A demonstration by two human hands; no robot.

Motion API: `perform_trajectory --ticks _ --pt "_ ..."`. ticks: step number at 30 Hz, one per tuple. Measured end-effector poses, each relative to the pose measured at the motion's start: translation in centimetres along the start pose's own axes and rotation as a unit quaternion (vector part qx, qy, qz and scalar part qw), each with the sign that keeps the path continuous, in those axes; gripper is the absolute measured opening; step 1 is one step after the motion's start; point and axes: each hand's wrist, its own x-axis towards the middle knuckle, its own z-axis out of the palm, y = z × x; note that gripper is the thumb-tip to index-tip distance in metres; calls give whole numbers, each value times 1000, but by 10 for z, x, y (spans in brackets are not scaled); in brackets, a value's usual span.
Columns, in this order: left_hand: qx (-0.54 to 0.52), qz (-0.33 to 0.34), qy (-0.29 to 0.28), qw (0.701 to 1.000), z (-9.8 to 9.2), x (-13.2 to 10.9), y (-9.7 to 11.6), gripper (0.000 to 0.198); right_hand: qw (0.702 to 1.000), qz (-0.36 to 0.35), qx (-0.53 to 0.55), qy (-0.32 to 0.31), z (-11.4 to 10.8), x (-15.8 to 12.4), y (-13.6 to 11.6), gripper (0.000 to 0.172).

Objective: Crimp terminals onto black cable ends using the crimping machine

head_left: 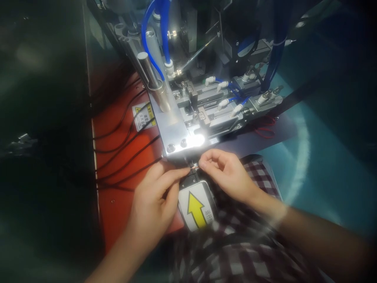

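A small shiny metal piece point(194, 167) lies on the narrow dark track at the front edge of the machine; its exact kind is too small to tell. My left hand point(156, 192) reaches in from the left, its index finger stretched out with the tip at the piece and the thumb apart below. On the other side, my right hand point(228, 171) has thumb and index finger pinched together right beside the piece. Whatever sits between those fingertips is hidden. Just in front of the track is a white cover with a yellow arrow point(196, 206).
Above my hands stands a metal machine block point(173, 135) under a bright light. Blue air hoses point(165, 35) and pneumatic cylinders point(224, 118) are behind it. Black cables point(126, 151) cross the orange base plate point(118, 212) at left, near a warning label point(144, 117).
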Motion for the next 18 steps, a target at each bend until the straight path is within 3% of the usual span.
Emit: perform_trajectory --ticks 18 --pt "4 -4 -2 1000 -1 -1 1 28 1000 21 1 1 1 -1 3 13"
